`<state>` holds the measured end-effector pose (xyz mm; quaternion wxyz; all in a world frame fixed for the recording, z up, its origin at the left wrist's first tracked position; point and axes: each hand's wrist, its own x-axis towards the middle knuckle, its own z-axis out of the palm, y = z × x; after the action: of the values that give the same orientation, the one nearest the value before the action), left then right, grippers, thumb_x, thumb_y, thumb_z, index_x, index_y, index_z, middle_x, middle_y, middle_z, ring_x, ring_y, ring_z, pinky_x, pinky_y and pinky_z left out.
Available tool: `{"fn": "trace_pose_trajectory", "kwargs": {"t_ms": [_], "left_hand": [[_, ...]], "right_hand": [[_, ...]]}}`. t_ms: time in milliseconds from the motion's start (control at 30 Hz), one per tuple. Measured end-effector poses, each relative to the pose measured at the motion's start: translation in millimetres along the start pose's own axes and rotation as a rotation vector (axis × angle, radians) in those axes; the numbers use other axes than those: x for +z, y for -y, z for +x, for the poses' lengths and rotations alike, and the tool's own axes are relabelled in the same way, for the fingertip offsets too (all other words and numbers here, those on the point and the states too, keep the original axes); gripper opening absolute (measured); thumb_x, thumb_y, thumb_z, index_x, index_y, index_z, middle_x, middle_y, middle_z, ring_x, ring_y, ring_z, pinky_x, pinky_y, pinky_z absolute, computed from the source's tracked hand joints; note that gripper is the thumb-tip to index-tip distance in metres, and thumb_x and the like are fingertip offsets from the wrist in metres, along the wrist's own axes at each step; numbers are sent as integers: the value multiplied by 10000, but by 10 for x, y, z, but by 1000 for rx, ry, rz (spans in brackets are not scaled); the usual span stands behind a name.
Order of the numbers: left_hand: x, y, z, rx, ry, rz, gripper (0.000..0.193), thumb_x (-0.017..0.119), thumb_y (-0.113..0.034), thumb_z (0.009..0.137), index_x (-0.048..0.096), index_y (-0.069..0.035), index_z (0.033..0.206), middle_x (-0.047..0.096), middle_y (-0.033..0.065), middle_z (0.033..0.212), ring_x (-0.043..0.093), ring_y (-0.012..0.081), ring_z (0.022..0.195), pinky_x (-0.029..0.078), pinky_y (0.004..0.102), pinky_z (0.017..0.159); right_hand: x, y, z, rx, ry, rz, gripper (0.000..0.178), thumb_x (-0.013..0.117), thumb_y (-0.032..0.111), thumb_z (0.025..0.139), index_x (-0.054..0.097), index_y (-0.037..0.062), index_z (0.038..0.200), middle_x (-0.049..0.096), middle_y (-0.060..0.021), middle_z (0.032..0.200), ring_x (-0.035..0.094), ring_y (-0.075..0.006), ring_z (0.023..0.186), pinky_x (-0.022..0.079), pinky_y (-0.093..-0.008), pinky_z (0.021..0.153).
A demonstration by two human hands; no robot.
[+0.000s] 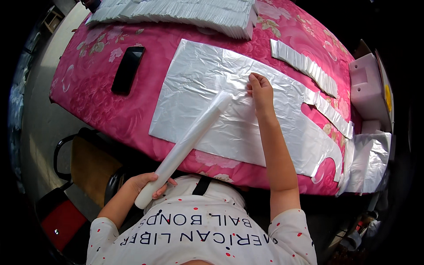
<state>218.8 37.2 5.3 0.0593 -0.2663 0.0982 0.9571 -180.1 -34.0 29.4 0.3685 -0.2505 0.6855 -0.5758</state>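
Observation:
My left hand (153, 183) wraps round the lower end of a long white plastic roll (185, 141), close to my body. The roll slants up and away over the table's near edge, its far end above a stack of flat silvery-white plastic bags (198, 75). These bags have cut-out handles at their right end. Over the middle of them is my right hand (261, 90), its fingers curled together just right of the roll's far end. Whether thin film is pinched in those fingertips, I cannot make out.
A pink flowered cloth covers the table (92, 101). A black phone (128, 70) lies left of the bags. Folded white packs form a long row (176, 13) at the back and a shorter row (304, 66) at right. A white box (366, 84) stands at the right edge; a chair (90, 163) is left.

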Motion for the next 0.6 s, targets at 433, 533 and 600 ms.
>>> {"fn": "trace_pose_trajectory", "kwargs": {"t_ms": [433,533,600], "left_hand": [[-71,95,-53,-48,90,-258,734,649,-400,730,429,123,1195,523,125,607,518,161,488,450,253,446],[-133,134,-40,-61,159,-297,731,639,-404,741,424,126,1197,509,122,608,502,158,483,441,252,437],[-168,152,-29,-61,203,-310,728,629,-410,752,421,124,1201,505,118,619,496,156,487,437,251,439]], "right_hand": [[27,115,-142,129,690,-229,273,676,264,789,619,21,899,599,-5,782,526,-73,688,444,-227,639],[56,77,-152,166,762,-173,247,677,248,791,613,26,881,586,1,758,526,-69,674,442,-215,620],[72,103,-130,210,843,-196,229,675,235,793,607,33,877,576,5,746,533,-66,672,441,-207,608]]}}
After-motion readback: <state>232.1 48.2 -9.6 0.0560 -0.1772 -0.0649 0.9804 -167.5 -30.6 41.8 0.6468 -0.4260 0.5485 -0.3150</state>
